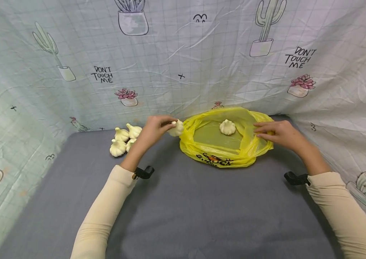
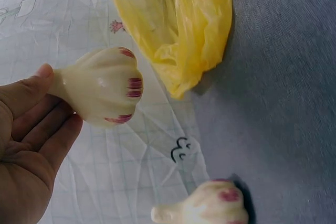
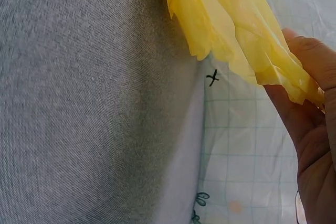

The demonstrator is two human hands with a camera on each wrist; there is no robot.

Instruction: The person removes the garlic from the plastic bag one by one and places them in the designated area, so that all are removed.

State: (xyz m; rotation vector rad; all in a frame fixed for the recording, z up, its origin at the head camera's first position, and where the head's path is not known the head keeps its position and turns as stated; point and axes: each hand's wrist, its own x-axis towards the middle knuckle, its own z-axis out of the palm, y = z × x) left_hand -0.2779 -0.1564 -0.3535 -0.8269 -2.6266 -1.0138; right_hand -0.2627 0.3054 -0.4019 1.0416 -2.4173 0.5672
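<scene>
My left hand pinches a garlic bulb by its stem, thumb on one side and fingers on the other. The bulb is cream with purple streaks at its base, held just left of a yellow plastic bag. That bag lies with its mouth spread wide, and one garlic bulb is inside. On the bag's right side, my right hand grips the thin plastic edge between thumb and fingers, as the right wrist view shows. Several more garlic bulbs sit grouped left of my left hand, partly covered by it.
A grey cloth-covered table spreads beneath everything. Behind it and along both sides hangs a pale curtain printed with cacti and lettering. The bag stands close to the table's back edge.
</scene>
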